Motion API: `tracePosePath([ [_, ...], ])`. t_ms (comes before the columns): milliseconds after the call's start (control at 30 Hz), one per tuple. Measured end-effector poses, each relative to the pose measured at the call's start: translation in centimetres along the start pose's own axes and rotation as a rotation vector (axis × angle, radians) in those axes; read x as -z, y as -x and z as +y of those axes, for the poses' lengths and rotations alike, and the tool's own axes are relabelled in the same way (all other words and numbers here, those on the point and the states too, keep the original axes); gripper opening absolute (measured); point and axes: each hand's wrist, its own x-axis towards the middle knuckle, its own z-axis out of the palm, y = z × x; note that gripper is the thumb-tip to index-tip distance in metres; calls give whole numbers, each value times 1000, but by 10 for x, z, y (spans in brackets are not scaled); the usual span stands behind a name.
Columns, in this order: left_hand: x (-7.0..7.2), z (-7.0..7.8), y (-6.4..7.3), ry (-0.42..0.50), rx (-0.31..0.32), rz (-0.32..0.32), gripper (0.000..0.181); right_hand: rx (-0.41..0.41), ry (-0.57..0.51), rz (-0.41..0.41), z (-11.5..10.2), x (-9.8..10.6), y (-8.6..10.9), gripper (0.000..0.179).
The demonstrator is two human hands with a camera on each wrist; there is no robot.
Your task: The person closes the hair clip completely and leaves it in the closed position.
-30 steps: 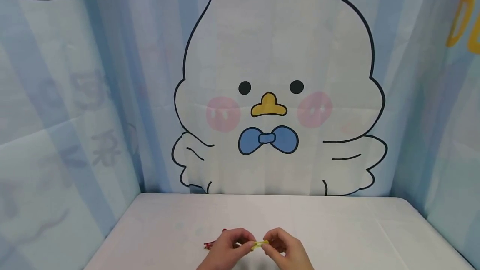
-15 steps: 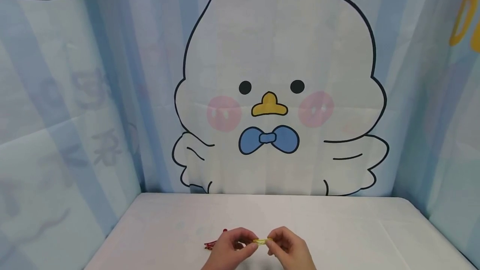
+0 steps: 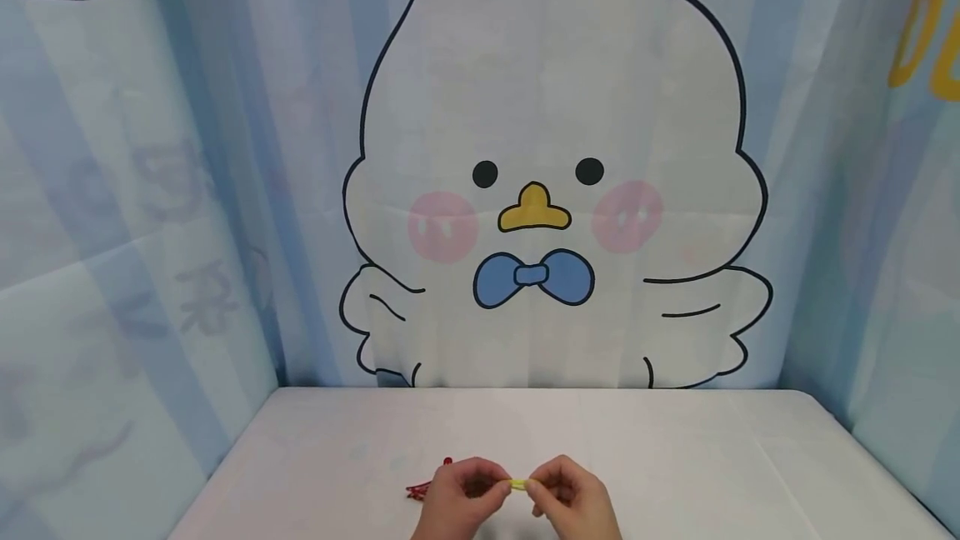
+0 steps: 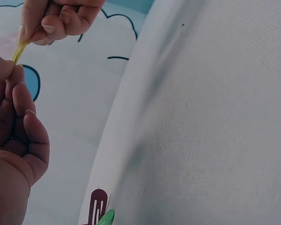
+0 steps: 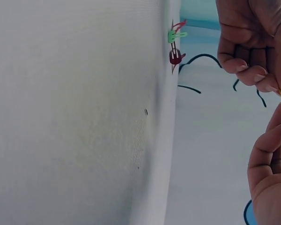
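Note:
Between my two hands is a thin yellow hair clip (image 3: 518, 484), held low over the front of the table. My left hand (image 3: 465, 497) pinches one end of it with thumb and forefinger. The right hand (image 3: 576, 497) pinches the opposite end the same way. Most of the clip (image 4: 18, 52) hides behind the fingertips; only a short yellow stretch shows between them. Beside the left hand, red hair clips (image 3: 417, 491) lie on the table, partly covered by that hand. The right wrist view shows a green clip (image 5: 172, 36) and a dark red slotted clip (image 5: 175, 56) there.
The white table (image 3: 675, 440) extends behind and to both sides of the hands. A striped cloth backdrop (image 3: 315, 190) with a cartoon chick stands at its back edge, and cloth walls rise left and right.
The yellow clip has turned from a spread, tilted pose to a narrow level strip between the fingers. Both hands have shifted only slightly. The red clips have stayed put.

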Motion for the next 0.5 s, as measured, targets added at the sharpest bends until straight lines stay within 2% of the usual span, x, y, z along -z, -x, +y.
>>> tracePosePath([
  [133, -1, -1, 0, -2, 12, 17, 7, -11, 8, 21, 0, -2, 1, 12],
  [300, -4, 1, 1, -52, 10, 39, 6, -26, 42, 40, 2, -2, 1, 12],
  [500, -4, 0, 0, -39, 22, 13, 7, -35, 54, 39, 5, 0, 0, 12],
])
